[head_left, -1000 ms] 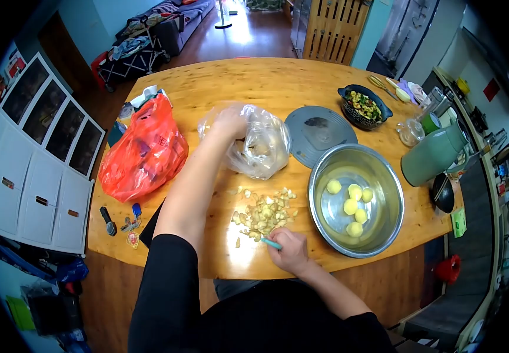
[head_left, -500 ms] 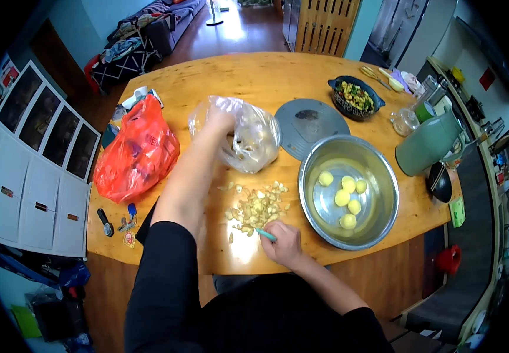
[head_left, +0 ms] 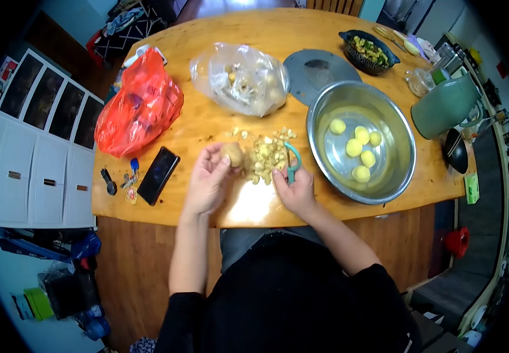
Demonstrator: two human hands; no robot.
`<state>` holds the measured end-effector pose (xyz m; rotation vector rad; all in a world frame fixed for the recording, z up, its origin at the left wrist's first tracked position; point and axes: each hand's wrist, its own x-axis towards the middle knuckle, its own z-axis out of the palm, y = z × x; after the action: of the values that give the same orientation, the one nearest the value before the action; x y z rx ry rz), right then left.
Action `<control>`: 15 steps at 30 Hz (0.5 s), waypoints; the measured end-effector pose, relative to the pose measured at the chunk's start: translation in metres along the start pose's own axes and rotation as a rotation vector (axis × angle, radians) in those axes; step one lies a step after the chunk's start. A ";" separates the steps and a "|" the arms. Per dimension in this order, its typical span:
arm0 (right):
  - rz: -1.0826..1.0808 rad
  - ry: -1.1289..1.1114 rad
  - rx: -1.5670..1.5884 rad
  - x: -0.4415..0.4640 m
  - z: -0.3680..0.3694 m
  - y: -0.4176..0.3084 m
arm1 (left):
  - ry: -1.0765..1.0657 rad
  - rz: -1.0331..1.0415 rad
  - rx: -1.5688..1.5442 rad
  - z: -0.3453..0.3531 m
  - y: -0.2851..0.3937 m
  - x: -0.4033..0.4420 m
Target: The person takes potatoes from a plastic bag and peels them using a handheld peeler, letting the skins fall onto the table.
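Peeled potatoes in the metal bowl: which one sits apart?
The leftmost potato, towards the upper left of the bowl in the picture. Clear gap all round it; the other five bunch together to its right.

The left hand (head_left: 206,183) holds one round brown potato (head_left: 231,154), the right hand (head_left: 298,194) one teal peeler (head_left: 298,160). Right of the right hand, one silver metal basin (head_left: 395,129) contains six pale-yellow peeled potatoes (head_left: 354,147). Beyond the left hand lie one red plastic bag (head_left: 139,103) and one clear plastic bag (head_left: 254,79); to its left, one black phone (head_left: 159,175).
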<state>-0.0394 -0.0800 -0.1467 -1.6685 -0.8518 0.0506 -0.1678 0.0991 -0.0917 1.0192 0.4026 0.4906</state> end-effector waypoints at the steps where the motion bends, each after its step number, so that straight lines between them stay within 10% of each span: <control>1: 0.016 -0.022 -0.019 -0.002 0.000 -0.001 | 0.017 -0.064 -0.245 0.003 -0.017 -0.013; 15: -0.037 -0.351 -0.179 0.011 -0.009 -0.041 | -0.065 -0.181 -0.498 -0.015 -0.050 -0.036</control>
<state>-0.0483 -0.0800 -0.1040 -1.8409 -1.1784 0.2544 -0.1952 0.0681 -0.1398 0.5105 0.2907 0.3675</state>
